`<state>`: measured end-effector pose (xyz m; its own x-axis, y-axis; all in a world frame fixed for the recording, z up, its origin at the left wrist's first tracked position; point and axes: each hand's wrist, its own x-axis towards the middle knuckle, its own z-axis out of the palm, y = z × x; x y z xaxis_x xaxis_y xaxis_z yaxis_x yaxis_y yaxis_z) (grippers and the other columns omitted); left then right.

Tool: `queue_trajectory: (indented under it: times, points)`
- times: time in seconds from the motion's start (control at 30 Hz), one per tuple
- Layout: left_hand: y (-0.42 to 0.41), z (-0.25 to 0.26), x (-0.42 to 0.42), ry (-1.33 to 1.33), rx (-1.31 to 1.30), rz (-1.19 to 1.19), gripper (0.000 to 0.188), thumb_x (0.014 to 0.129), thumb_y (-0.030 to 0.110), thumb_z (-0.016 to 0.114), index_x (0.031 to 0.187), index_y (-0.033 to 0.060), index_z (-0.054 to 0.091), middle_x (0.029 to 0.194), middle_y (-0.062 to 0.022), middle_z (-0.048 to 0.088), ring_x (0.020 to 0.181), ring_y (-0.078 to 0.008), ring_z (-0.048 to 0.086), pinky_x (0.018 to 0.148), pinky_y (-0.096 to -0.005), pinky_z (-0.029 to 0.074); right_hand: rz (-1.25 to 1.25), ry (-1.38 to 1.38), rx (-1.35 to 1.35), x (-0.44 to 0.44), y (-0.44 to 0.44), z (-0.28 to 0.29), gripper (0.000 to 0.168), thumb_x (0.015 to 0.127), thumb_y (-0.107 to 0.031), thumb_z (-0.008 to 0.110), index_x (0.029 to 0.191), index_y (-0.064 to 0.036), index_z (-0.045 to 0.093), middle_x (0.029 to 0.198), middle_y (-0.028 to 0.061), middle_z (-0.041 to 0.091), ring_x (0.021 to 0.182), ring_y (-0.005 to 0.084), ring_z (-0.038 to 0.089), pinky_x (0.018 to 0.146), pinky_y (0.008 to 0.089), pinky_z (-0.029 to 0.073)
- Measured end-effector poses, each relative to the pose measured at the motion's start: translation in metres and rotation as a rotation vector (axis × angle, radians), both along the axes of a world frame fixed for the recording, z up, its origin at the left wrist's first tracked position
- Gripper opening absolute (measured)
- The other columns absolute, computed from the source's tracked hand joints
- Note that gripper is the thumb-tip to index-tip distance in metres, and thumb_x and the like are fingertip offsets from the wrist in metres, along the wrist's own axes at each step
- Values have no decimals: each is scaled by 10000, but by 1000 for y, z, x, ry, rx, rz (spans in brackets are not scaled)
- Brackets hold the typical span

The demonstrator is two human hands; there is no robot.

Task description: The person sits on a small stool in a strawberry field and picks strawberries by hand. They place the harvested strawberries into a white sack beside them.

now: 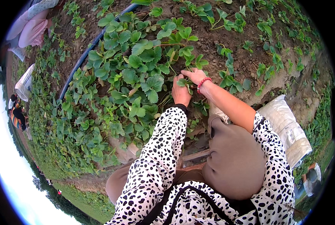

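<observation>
My left hand (181, 90) reaches down at the edge of a dense patch of strawberry plants (139, 67), its fingers low among stems and leaves. Close beside it, my right hand (196, 76), with a red bead bracelet (204, 81) on the wrist, touches or nearly touches it at the fingertips. Leafy stems lie between and under the two hands, with a small leaf (182, 82) showing in the gap. Whether the fingers pinch a stem is hidden by the hands and foliage.
A blue hose (85, 53) curves through the plants at the left. A white woven sack (285, 126) lies by my right knee, and another sack (26, 81) stands far left. Bare soil with scattered small plants (232, 81) spreads right. Other people are at the far edges.
</observation>
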<state>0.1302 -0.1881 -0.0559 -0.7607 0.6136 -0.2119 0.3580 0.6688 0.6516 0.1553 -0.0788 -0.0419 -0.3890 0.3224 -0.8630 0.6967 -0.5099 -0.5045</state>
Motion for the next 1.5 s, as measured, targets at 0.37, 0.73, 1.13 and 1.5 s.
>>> queue_trajectory:
  times: [0.37,0.73,1.13,1.5]
  points:
    - [-1,4,26,-148,234,24,186,836,62,488,1001,-6,539,915,-229,574,826,-400,556,701,-423,445,446,-110,255,0,32,-31,605,742,-434,652,1117,35,579,1059,183,626,939,246,608,812,337,460]
    - [42,0,-42,-164,99,-37,229,781,64,572,1000,-1,553,935,-197,601,874,-370,574,751,-430,449,186,5,78,31,41,-42,268,849,-204,551,1028,-15,610,898,100,650,738,187,612,626,345,484]
    - [69,-36,-68,-186,-155,-334,289,745,139,658,1023,67,618,985,-212,611,939,-375,575,796,-445,463,587,25,657,32,67,-55,237,807,-263,574,960,-102,659,919,188,642,874,354,613,761,429,488]
    - [68,-36,-75,-479,-64,-171,212,777,128,627,957,15,625,857,-219,627,723,-352,628,687,-420,494,985,193,1068,39,50,-21,123,790,-154,550,819,-43,593,699,169,623,695,346,627,642,429,510]
